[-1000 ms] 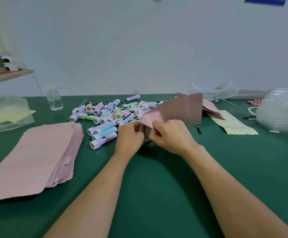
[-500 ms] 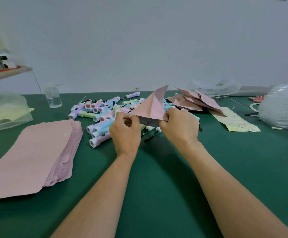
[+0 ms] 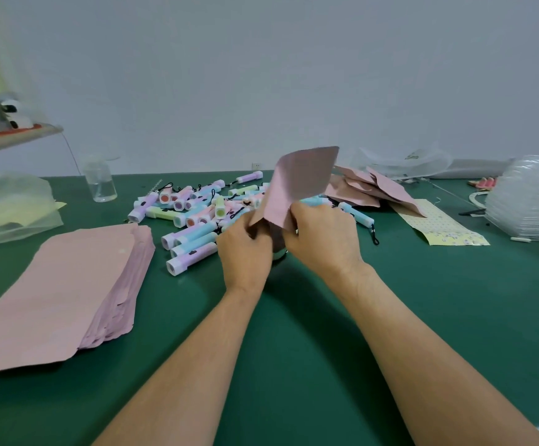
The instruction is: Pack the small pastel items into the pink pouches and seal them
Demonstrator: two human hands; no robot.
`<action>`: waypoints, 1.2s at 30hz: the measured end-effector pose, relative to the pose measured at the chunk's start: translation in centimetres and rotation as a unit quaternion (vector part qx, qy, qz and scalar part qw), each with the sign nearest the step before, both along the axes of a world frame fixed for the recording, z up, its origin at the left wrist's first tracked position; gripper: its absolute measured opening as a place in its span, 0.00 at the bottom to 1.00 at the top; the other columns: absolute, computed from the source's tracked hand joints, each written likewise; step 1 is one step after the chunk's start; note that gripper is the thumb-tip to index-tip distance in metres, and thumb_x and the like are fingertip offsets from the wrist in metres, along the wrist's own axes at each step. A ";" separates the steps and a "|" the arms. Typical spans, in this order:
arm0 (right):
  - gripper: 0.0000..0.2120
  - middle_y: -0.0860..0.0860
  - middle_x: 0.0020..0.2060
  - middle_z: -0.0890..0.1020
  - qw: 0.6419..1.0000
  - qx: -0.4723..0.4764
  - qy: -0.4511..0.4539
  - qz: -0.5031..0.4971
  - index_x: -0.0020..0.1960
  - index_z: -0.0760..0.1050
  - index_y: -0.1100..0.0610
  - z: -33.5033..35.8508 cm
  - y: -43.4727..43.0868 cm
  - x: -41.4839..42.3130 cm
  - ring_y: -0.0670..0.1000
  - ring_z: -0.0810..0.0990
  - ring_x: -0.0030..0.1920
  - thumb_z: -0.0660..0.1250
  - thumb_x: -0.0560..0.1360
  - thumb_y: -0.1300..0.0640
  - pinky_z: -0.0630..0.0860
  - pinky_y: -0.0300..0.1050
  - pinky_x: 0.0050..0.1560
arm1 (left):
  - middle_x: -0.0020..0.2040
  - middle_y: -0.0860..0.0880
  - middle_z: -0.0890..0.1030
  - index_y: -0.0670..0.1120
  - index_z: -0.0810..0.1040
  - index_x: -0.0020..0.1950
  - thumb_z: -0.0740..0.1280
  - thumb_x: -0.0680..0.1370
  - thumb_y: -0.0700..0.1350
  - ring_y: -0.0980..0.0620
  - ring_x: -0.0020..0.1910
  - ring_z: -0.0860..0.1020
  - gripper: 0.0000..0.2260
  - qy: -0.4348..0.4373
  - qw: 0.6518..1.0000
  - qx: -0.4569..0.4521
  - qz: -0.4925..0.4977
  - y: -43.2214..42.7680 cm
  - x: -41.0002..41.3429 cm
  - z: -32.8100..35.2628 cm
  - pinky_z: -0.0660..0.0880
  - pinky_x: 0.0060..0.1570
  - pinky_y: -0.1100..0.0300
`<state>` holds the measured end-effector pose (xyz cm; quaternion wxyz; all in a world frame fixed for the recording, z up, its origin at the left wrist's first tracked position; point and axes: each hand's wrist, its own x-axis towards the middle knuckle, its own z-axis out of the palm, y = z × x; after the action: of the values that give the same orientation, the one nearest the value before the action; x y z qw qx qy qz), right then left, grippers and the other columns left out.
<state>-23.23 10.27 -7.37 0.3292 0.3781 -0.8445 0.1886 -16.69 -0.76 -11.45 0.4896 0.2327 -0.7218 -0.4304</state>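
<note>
I hold one pink pouch (image 3: 297,185) upright over the green table (image 3: 294,317), its far end pointing up. My left hand (image 3: 245,249) pinches the pouch's lower left edge and my right hand (image 3: 323,236) grips its lower right edge. A pale green item end (image 3: 279,254) shows just under the pouch between my hands. Behind my hands lies a heap of small pastel flashlight-like items (image 3: 197,214) with black cords. A stack of flat pink pouches (image 3: 59,284) lies at the left.
Several filled pink pouches (image 3: 368,191) lie at the back right beside a yellow patterned sheet (image 3: 445,226). A stack of clear plastic trays (image 3: 532,197) stands far right. A clear bottle (image 3: 99,181) and a plastic bag (image 3: 7,207) sit at the left.
The pouch has swung from lying sideways to standing upright between my hands. Both hands have stayed close together at its lower end.
</note>
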 end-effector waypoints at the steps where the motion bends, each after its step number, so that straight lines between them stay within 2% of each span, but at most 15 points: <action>1: 0.10 0.53 0.30 0.77 1.000 -0.010 -0.016 -0.010 0.37 0.70 0.55 0.0 0.1 -0.1 0.60 0.71 0.31 0.64 0.76 0.55 0.56 0.45 0.31 | 0.34 0.59 0.80 0.49 0.83 0.45 0.65 0.80 0.38 0.58 0.34 0.75 0.10 0.019 0.999 0.021 0.025 -0.4 -0.1 0.1 0.68 0.31 0.70; 4: 0.10 0.50 0.30 0.77 0.996 -0.037 -0.078 -0.029 0.37 0.72 0.54 -0.3 0.1 -0.4 0.58 0.75 0.34 0.64 0.75 0.52 0.60 0.46 0.34 | 0.43 0.59 0.81 0.46 0.85 0.56 0.63 0.79 0.34 0.57 0.43 0.79 0.14 0.053 0.992 0.072 0.088 -1.1 0.0 0.5 0.71 0.37 0.76; 7: 0.10 0.50 0.31 0.76 0.995 -0.027 -0.090 -0.032 0.37 0.70 0.53 -0.8 -0.1 -0.4 0.57 0.75 0.35 0.64 0.75 0.52 0.62 0.45 0.33 | 0.45 0.63 0.81 0.49 0.82 0.57 0.64 0.79 0.36 0.68 0.44 0.78 0.13 0.053 0.995 0.069 0.057 -0.7 0.2 0.3 0.72 0.37 0.74; 10: 0.11 0.48 0.29 0.73 0.997 -0.015 -0.074 -0.007 0.37 0.67 0.52 -1.0 -0.1 -0.5 0.56 0.74 0.32 0.63 0.76 0.51 0.63 0.45 0.30 | 0.48 0.60 0.82 0.52 0.78 0.68 0.65 0.78 0.37 0.60 0.45 0.80 0.20 0.015 0.998 0.056 0.011 -0.4 0.2 0.0 0.77 0.41 0.62; 12: 0.11 0.49 0.31 0.75 0.999 0.010 -0.052 0.010 0.38 0.70 0.53 -1.1 0.0 -0.7 0.56 0.75 0.32 0.63 0.77 0.51 0.67 0.45 0.30 | 0.50 0.58 0.83 0.52 0.78 0.71 0.69 0.77 0.39 0.56 0.48 0.80 0.22 0.003 0.999 0.045 0.005 -0.6 0.2 0.0 0.78 0.43 0.62; 14: 0.10 0.50 0.34 0.79 0.999 0.043 -0.024 0.013 0.42 0.75 0.54 -1.3 -0.1 -0.5 0.56 0.77 0.34 0.63 0.78 0.50 0.72 0.46 0.33 | 0.48 0.56 0.85 0.50 0.84 0.61 0.71 0.76 0.41 0.57 0.45 0.79 0.15 -0.006 1.000 0.017 0.006 -0.6 0.2 -0.1 0.74 0.37 0.70; 16: 0.10 0.51 0.33 0.79 0.999 0.045 -0.001 0.013 0.42 0.76 0.54 -1.4 -0.5 -0.2 0.57 0.77 0.34 0.64 0.78 0.50 0.72 0.46 0.32 | 0.40 0.56 0.82 0.49 0.84 0.49 0.71 0.76 0.38 0.60 0.38 0.76 0.07 -0.004 1.000 0.004 0.022 -0.8 0.2 -0.1 0.69 0.30 0.71; 18: 0.12 0.51 0.32 0.78 1.000 0.025 -0.002 -0.019 0.40 0.75 0.54 -1.5 -0.9 0.2 0.56 0.75 0.33 0.66 0.77 0.47 0.66 0.44 0.30 | 0.33 0.57 0.76 0.49 0.80 0.41 0.68 0.76 0.34 0.62 0.32 0.72 0.11 0.009 0.999 0.006 0.037 -0.9 0.2 -0.2 0.67 0.28 0.70; 21: 0.16 0.51 0.39 0.80 0.995 -0.001 -0.057 -0.079 0.50 0.71 0.54 -1.9 -1.4 0.4 0.57 0.77 0.38 0.62 0.78 0.41 0.56 0.44 0.29 | 0.31 0.56 0.73 0.47 0.79 0.38 0.67 0.75 0.33 0.59 0.32 0.68 0.11 0.011 0.999 -0.009 0.032 -0.7 0.2 -0.2 0.64 0.27 0.67; 24: 0.14 0.53 0.45 0.82 0.993 -0.004 -0.076 -0.095 0.57 0.72 0.55 -2.0 -1.3 0.1 0.59 0.81 0.42 0.62 0.79 0.46 0.56 0.43 0.29 | 0.30 0.52 0.71 0.46 0.77 0.36 0.68 0.75 0.35 0.54 0.32 0.62 0.10 -0.001 0.999 -0.037 0.004 -0.1 0.0 -0.3 0.61 0.30 0.58; 28: 0.08 0.53 0.43 0.82 0.993 0.001 -0.081 -0.083 0.46 0.80 0.53 -1.3 -0.5 -0.2 0.62 0.82 0.48 0.63 0.78 0.52 0.65 0.46 0.40 | 0.32 0.56 0.78 0.50 0.85 0.44 0.70 0.76 0.38 0.54 0.32 0.71 0.07 -0.007 0.999 -0.029 0.032 -0.1 -0.1 -0.1 0.70 0.29 0.58; 31: 0.14 0.46 0.28 0.68 0.993 -0.006 -0.084 -0.087 0.32 0.66 0.53 -1.1 -0.3 0.0 0.59 0.77 0.37 0.65 0.74 0.53 0.57 0.43 0.34 | 0.32 0.57 0.78 0.53 0.84 0.42 0.71 0.76 0.41 0.56 0.32 0.74 0.07 -0.020 0.999 -0.022 0.041 -0.1 -0.1 -0.1 0.69 0.28 0.58; 33: 0.18 0.45 0.25 0.62 0.994 -0.026 -0.061 -0.086 0.30 0.58 0.52 -0.8 -0.2 0.1 0.57 0.71 0.31 0.65 0.71 0.55 0.51 0.43 0.32 | 0.30 0.58 0.75 0.53 0.81 0.37 0.70 0.75 0.43 0.57 0.30 0.71 0.08 -0.012 1.000 -0.016 0.023 0.1 -0.2 -0.2 0.66 0.28 0.59; 34: 0.17 0.45 0.24 0.61 0.995 -0.039 -0.051 -0.078 0.30 0.59 0.52 -0.7 -0.1 0.1 0.57 0.69 0.29 0.65 0.71 0.55 0.50 0.42 0.31 | 0.31 0.60 0.77 0.54 0.82 0.40 0.69 0.75 0.43 0.59 0.31 0.72 0.07 0.004 1.000 -0.013 0.010 0.2 -0.2 -0.2 0.68 0.29 0.59; 36: 0.15 0.46 0.23 0.64 0.996 -0.054 -0.039 -0.067 0.29 0.63 0.53 -0.8 -0.2 -0.1 0.56 0.69 0.27 0.63 0.73 0.54 0.50 0.41 0.31 | 0.45 0.64 0.84 0.51 0.87 0.58 0.68 0.78 0.41 0.66 0.37 0.77 0.12 0.046 0.999 0.001 -0.006 0.3 -0.1 -0.1 0.76 0.36 0.66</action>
<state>-23.32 10.07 -8.17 0.3277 0.2952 -0.8686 0.2257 -16.78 -0.50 -11.51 0.5194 0.2086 -0.6993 -0.4446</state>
